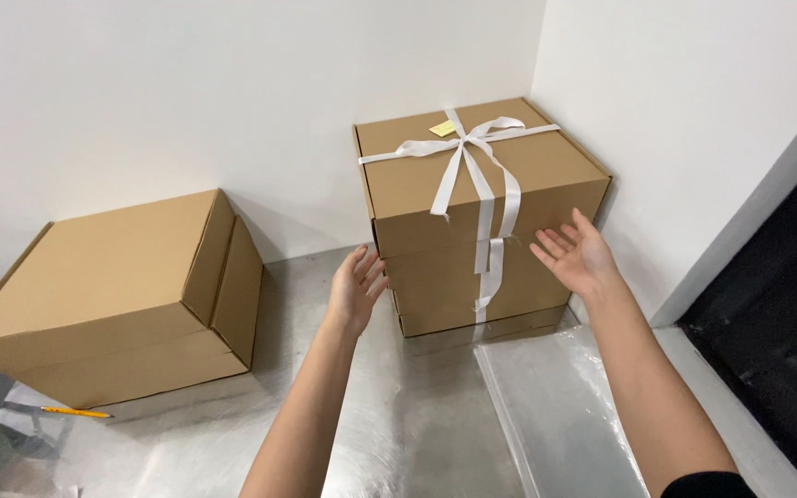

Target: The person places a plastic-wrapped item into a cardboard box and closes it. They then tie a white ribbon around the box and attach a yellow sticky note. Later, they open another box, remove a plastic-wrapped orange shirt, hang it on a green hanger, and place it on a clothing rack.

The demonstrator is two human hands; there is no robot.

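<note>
Steel table [417, 443]: two cardboard boxes [477, 217].

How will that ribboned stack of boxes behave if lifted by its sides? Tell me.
The ribboned stack of boxes looks like stiff cardboard, so it should hold its shape. It seems to be several layers bound only by the white ribbon, so layers may shift. Left hand and right hand are open beside it.

- The far and right faces of the ribbon-tied brown cardboard box [472, 198] were hidden against the wall corner.
- The small yellow paper tag [442, 128] on its lid was too small to read.
- The clear plastic sheet [560, 415] ran off the near edge.
- The plain brown cardboard box [113, 295] hid part of the yellow pencil [76, 412].
- Both forearms were cut off at the near edge.
</note>
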